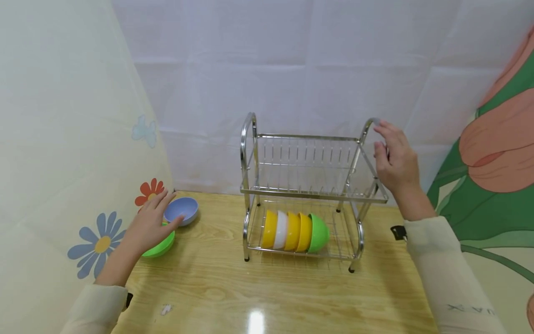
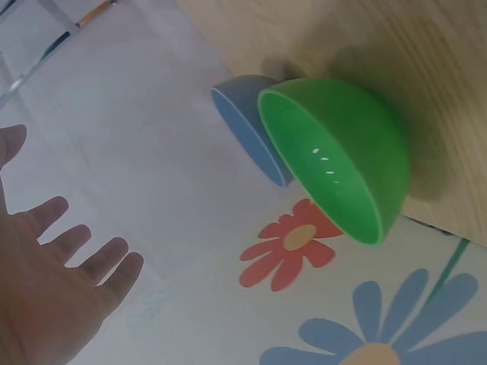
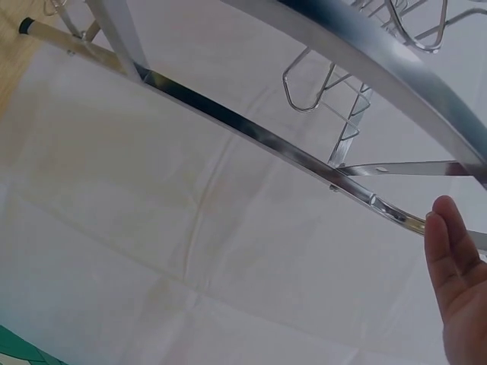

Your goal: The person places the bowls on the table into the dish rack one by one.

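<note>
A white cloth [image 1: 217,93] spans the back, with a flower-patterned sheet [image 1: 62,148] at the left and a tulip-patterned sheet [image 1: 492,139] at the right. Below lies a wood-grain desk [image 1: 208,283].

On the desk stands a two-tier chrome dish rack [image 1: 313,195] with curved tubular ends and black feet.

The right hand [image 1: 398,162] is raised at the rack's right end, fingertips by the top of the arch; whether they touch the metal cannot be told. Its grip is loose, fingers extended and wrapped around nothing. The left hand [image 1: 148,225] hovers above the desk's left side, its grip relaxed, fingers spread and holding nothing.

On the rack's lower tier five bowls stand on edge in a nested row, rims to the left: a yellow bowl [image 1: 269,229], a white bowl [image 1: 281,230], two more yellow bowls [image 1: 293,232] and a lime bowl [image 1: 320,233].

A green bowl [image 2: 350,144] sits upright on the desk beneath the left hand, partly hidden by it in the head view. Just beyond it is a blue bowl [image 1: 182,211], also upright.

A small white scrap [image 1: 166,309] lies near the desk's front left.
</note>
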{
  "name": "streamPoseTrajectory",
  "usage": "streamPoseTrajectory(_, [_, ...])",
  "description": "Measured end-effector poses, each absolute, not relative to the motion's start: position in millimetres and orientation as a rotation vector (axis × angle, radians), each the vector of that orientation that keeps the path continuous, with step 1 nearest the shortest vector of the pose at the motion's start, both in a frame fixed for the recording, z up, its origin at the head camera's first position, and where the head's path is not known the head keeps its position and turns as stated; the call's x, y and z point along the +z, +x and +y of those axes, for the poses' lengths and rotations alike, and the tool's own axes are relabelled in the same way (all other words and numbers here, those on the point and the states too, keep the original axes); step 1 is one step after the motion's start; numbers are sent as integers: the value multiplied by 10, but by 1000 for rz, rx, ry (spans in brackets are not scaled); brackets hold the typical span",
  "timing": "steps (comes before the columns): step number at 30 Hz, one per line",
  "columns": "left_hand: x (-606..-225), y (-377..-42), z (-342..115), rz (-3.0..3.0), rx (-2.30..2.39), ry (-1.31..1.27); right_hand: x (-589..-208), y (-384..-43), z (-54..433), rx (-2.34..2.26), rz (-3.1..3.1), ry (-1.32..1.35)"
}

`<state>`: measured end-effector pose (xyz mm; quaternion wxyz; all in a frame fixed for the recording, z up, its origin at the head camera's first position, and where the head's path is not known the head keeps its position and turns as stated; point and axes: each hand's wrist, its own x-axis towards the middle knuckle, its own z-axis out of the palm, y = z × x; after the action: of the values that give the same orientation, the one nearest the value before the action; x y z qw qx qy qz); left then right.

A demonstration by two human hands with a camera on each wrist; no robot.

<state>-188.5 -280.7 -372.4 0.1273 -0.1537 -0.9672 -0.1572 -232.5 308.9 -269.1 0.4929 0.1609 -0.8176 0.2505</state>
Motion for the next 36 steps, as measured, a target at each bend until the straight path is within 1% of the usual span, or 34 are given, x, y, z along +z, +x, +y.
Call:
streamPoseTrajectory(11, [-3864,-1803,-3004,-2839,-500,-407,-2687,-2322,3072,631,-1988,382])
streamPoseTrajectory(20, [-4050,-1751,-3227,-2912,-565,-345,-2694,-2317,3068,620,-1985,370])
streamPoseTrajectory(36, [-4350,-1736,-3444,-3000,-580,-244,-2689,-2292,3078,614,-1984,380])
